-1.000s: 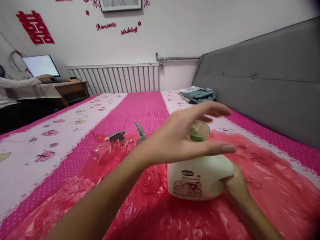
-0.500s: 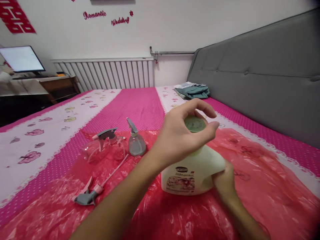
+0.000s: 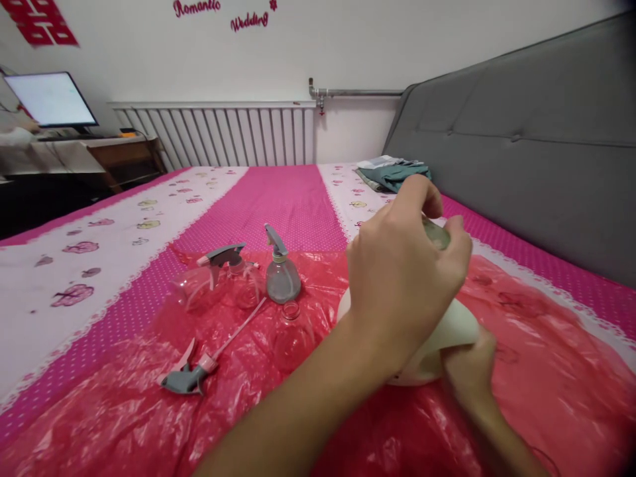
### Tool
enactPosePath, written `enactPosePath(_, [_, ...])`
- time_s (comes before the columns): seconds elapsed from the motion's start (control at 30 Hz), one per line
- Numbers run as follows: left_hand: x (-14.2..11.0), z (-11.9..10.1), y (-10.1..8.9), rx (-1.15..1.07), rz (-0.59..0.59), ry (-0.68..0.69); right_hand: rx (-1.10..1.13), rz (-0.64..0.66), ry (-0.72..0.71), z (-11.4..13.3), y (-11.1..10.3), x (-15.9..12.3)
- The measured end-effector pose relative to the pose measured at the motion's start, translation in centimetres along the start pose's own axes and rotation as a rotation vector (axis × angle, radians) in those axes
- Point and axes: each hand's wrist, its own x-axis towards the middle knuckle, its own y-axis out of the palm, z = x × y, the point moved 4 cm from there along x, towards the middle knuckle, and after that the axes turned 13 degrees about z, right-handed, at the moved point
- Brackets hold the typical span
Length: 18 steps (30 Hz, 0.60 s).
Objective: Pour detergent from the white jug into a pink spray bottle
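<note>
A pale, cream-white detergent jug [image 3: 460,323] stands on the red plastic sheet, partly hidden behind my left hand and forearm. My left hand [image 3: 405,265] is curled around the jug's green cap [image 3: 436,233], thumb on one side and fingers on the other. Low on the right, my right hand [image 3: 470,364] grips the jug by its handle; its fingertips are out of sight. Left of the jug sits a clear pink bottle [image 3: 291,338] without a top. A loose grey-and-pink spray head [image 3: 186,379] with a long dip tube lies nearer me.
Beyond these stand a small grey spray bottle [image 3: 283,278] and pink spray bottles [image 3: 243,281], all on the red plastic sheet [image 3: 124,397]. Folded clothes [image 3: 392,173] lie by the grey headboard [image 3: 521,99]. Far left, part of a person [image 3: 17,136] shows beside a monitor [image 3: 52,99].
My left hand has turned over the cap and its fingers have closed around it. The view has shifted, and the jug's label is now covered by my left hand and arm.
</note>
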Motion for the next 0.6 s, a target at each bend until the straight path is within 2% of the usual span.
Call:
enactPosePath(0.13, [-0.3, 0.4, -0.2, -0.041, -0.003, -0.001, 0.007, 0.04, -0.004, -0.2, -0.2, 0.2])
enactPosePath(0.3, [-1.5, 1.1, -0.6, -0.278, 0.156, 0.022, 0.014, 0.024, -0.004, 0.3, -0.2, 0.2])
enactPosePath(0.37, [-2.2, 1.4, -0.6, -0.33, 0.178, 0.021, 0.019, 0.013, 0.023, 0.3, -0.3, 0.1])
enactPosePath(0.47, [-3.3, 1.7, -0.2, -0.276, 0.143, 0.005, 0.04, 0.007, 0.096, 0.0, -0.5, 0.0])
enactPosePath(0.6, [-4.6, 2.2, 0.6, -0.136, 0.003, 0.01, 0.038, -0.03, 0.178, 0.1, -0.8, -0.1])
